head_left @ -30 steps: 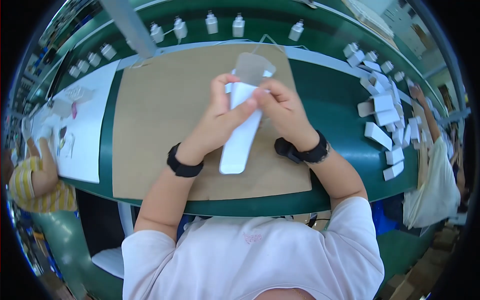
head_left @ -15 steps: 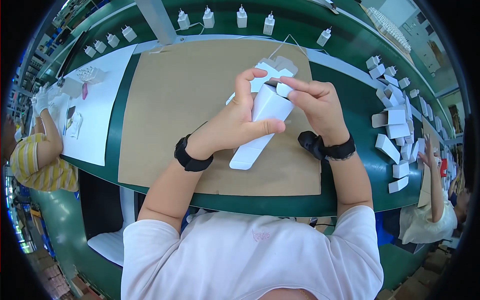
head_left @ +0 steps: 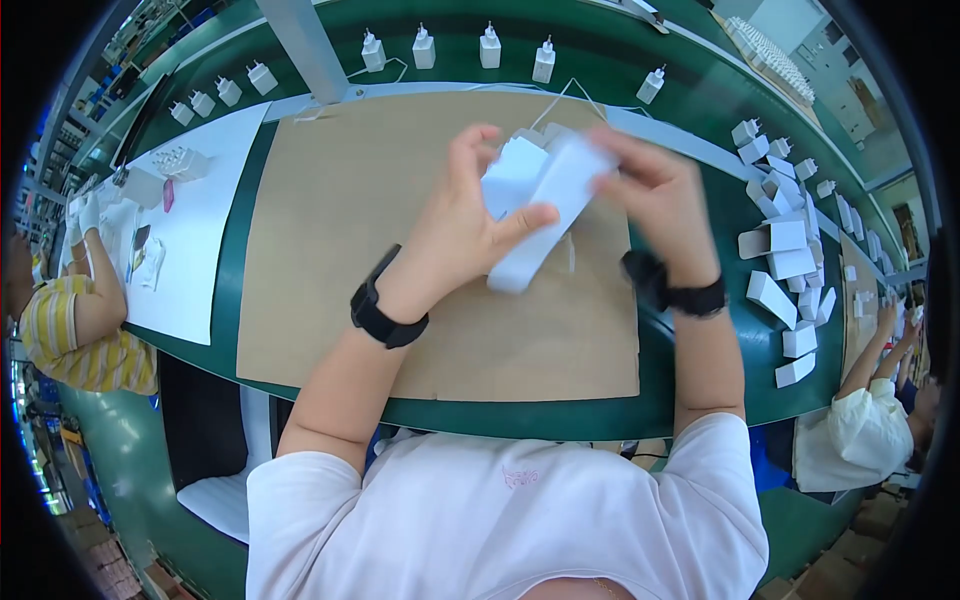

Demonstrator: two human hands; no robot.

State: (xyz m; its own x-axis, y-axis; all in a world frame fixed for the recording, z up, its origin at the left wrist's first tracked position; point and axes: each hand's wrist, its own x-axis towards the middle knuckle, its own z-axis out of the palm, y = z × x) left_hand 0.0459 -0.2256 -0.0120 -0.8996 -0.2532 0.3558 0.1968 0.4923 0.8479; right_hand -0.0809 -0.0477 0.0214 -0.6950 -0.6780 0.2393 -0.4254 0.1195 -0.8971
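Green worktop is curving across the view, its near edge (head_left: 540, 424) running just in front of the person's white shirt (head_left: 500, 510), and a brown cardboard sheet (head_left: 330, 250) is covering its middle. Over that sheet, between the two hands, a slim white carton (head_left: 552, 222) is slanting, upper end toward the right. The left hand (head_left: 450, 220) is gripping it, thumb laid across the near face and forefinger lifting away; the remaining fingers are hiding behind. The right hand (head_left: 655, 195) is meeting the upper end with fingers partly curled, but blur is keeping me from telling whether they are pinching it. Behind the carton a white card piece (head_left: 515, 170) is showing, partly hidden.

Judging by this pose, the upper end is getting the attention. Working well would mean keeping the left thumb light, so the thin walls are not buckling, and guiding any flap squarely with the right fingertips while the left hand is steadying the body.

Brown cardboard is stretching leftward and toward the shirt, giving the most room for turning. Rightward, a heap of white boxes (head_left: 790, 262) is crowding the worktop, so wide swings would be risking a knock. A thin white cable (head_left: 573, 84) is looping over the sheet's far edge, and white plug adapters (head_left: 490, 46) are standing beyond.
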